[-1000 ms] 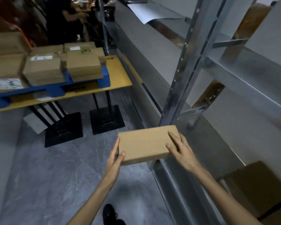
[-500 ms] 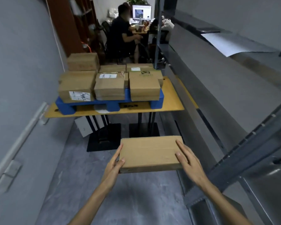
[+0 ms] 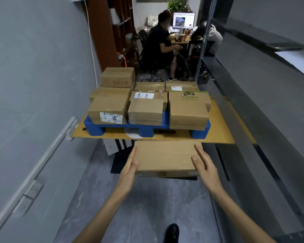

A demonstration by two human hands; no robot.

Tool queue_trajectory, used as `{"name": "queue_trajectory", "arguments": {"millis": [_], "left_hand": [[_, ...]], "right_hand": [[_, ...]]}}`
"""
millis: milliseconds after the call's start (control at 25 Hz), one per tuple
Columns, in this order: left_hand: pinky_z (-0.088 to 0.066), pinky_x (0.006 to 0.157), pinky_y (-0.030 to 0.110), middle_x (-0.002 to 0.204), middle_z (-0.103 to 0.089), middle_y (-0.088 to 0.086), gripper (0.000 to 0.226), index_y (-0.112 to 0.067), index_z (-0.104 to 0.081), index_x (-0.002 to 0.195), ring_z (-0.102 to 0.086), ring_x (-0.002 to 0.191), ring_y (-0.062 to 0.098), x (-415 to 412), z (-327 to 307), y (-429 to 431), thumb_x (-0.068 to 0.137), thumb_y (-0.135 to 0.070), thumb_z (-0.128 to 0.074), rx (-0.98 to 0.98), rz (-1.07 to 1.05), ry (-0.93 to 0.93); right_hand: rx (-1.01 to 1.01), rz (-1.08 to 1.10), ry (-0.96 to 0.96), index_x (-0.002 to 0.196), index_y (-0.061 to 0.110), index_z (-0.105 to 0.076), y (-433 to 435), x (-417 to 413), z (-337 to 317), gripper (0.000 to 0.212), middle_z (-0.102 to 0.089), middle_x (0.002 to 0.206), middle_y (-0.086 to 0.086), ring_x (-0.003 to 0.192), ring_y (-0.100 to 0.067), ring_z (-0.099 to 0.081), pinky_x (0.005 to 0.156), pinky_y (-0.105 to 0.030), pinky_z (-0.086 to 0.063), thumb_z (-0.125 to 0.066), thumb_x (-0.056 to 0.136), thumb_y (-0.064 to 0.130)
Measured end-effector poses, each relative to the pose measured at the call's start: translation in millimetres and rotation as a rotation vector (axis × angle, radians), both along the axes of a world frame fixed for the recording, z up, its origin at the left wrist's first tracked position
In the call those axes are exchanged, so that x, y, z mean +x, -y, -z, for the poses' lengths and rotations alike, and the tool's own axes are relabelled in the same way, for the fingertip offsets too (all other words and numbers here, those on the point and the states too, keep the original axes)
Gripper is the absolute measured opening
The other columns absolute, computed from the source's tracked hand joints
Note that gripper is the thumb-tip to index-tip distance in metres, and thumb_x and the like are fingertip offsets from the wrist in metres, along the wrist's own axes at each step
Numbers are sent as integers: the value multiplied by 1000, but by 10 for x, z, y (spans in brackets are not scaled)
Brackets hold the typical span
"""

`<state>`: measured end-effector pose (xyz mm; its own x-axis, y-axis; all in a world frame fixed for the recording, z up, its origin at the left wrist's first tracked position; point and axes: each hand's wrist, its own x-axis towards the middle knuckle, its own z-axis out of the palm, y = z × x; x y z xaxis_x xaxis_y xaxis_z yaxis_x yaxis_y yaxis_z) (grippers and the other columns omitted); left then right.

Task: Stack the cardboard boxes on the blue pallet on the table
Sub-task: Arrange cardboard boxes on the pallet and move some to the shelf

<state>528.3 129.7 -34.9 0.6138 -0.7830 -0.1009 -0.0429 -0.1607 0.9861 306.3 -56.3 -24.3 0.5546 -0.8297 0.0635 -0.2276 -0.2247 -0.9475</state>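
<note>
A flat brown cardboard box (image 3: 165,157) was clamped level between both hands' spread fingers (image 3: 199,155), near the blue plastic pallet (image 3: 165,122), ready for stacking.

A flat brown cardboard box (image 3: 165,157) is held level in the air, just short of the near edge of the surface (image 3: 219,132), gripped at its short ends by the left hand (image 3: 129,171) and right hand (image 3: 204,168). On the surface, a blue pallet (image 3: 147,131) is loaded with brown cardboard boxes (image 3: 147,104), some labelled, packed side by side and partly stacked.
</note>
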Motion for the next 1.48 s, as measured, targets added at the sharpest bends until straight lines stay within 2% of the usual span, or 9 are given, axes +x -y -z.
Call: {"name": "queue_trajectory", "arguments": {"millis": [240,360,600,720,880,1040,1240,1360,1480], "left_hand": [[-39,88,3,128,-34,-56,55,-68,-25,142,-36,115,-31,592,-228,928,93,-57,-47,-21,-59,52],[-36,89,-2,131,-37,-49,57,-58,-28,147,-40,116,-29,861,-326,1346,95,-50,-51,-68,-80,67],[-38,85,-2,134,-39,-38,55,-49,-27,150,-41,111,-31,1345,-428,1953,101,-40,-50,-101,-162,55],[-34,99,7,145,-38,-30,59,-45,-26,153,-39,123,-21,1639,-469,2228,99,-45,-49,-109,-176,78],[-32,88,-5,125,-43,-55,57,-50,-30,146,-38,120,-29,2005,-530,2543,92,-54,-48,-136,-156,102],[-34,86,-5,119,-43,-58,55,-50,-29,145,-40,113,-31,2492,-484,2869,94,-53,-48,-116,-136,73],[-44,98,22,135,-53,-21,72,-34,-33,151,-52,121,-3,3112,-315,3218,87,-63,-49,-89,-131,41],[-47,80,11,132,-59,-12,63,-27,-39,147,-59,110,-6,3440,-257,3435,92,-55,-53,-66,-138,23],[-45,81,7,129,-61,-14,49,-28,-44,144,-59,116,-1,3614,-256,3618,99,-45,-53,-50,-136,38]], "right_hand": [[14,14,89,145,41,-44,879,666,-94,48,-41,149,22,136,9,-34,111,-25,-32,-55,99,37],[-4,8,106,146,38,-43,1283,962,-186,48,-40,151,20,139,5,-32,114,-27,-30,-54,100,35],[-31,-8,104,145,39,-45,1893,1484,-402,47,-41,151,18,141,1,-32,115,-28,-28,-55,100,33],[-40,-11,108,146,34,-45,2152,1775,-483,47,-41,150,17,139,3,-33,117,-28,-28,-54,100,30],[-71,11,115,142,44,-46,2470,2128,-470,46,-43,147,21,137,4,-35,116,-30,-29,-56,98,34],[-63,32,99,131,61,-45,2764,2556,-428,43,-41,138,40,136,6,-35,113,-29,-29,-57,95,43],[-78,68,87,131,57,-46,3041,3092,-362,42,-40,133,46,129,21,-34,112,-25,-29,-59,95,37],[-68,100,66,140,45,-45,3171,3381,-334,46,-42,136,39,131,11,-37,110,-22,-30,-58,97,34],[-47,150,45,143,40,-47,3260,3571,-330,47,-44,139,29,128,10,-38,98,-5,-28,-57,98,35]]}}
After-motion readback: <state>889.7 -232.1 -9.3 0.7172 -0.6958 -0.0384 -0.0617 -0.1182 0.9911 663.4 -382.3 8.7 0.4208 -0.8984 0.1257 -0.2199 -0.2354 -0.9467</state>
